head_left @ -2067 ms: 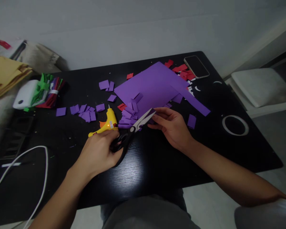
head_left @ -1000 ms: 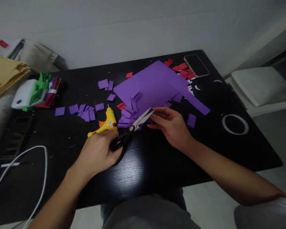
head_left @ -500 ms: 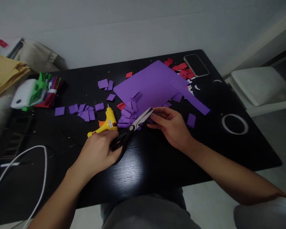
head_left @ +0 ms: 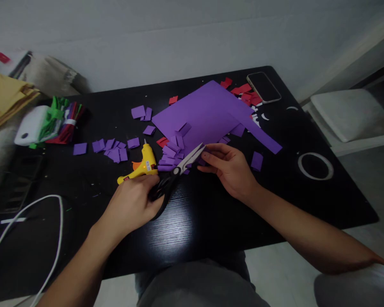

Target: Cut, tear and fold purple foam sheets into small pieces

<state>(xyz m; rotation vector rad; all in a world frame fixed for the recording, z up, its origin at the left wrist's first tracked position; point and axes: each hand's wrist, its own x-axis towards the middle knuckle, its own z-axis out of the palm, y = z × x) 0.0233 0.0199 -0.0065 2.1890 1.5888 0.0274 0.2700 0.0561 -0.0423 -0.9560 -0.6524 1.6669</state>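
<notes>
1 pair of scissors (head_left: 177, 171), centre of the frame: black loops gripped in the left hand (head_left: 132, 198), blades pointing to the upper right, a narrow gap between them. 1 slip (head_left: 202, 161), purple, mostly hidden, just right of centre: pinched between the fingertips of the right hand (head_left: 232, 170), beside the blade tips.

Handling, as I judge it from my remote seat: scissors rigid, fairly light, best held by the loops; slip thin, very light, easily creased, best taken by the edge away from the blades.

Alongside: 1 sheet (head_left: 198, 106), purple, upper centre; 1 glue gun (head_left: 147, 161), yellow, left of centre, near the left hand; 1 pile (head_left: 173, 153) of purple pieces, partly on the sheet; 1 phone (head_left: 263, 88), upper right.

Change against my frame of 2.1 seconds ago: blades closer together; hands in nearly the same spots; sheet and glue gun unmoved.
</notes>
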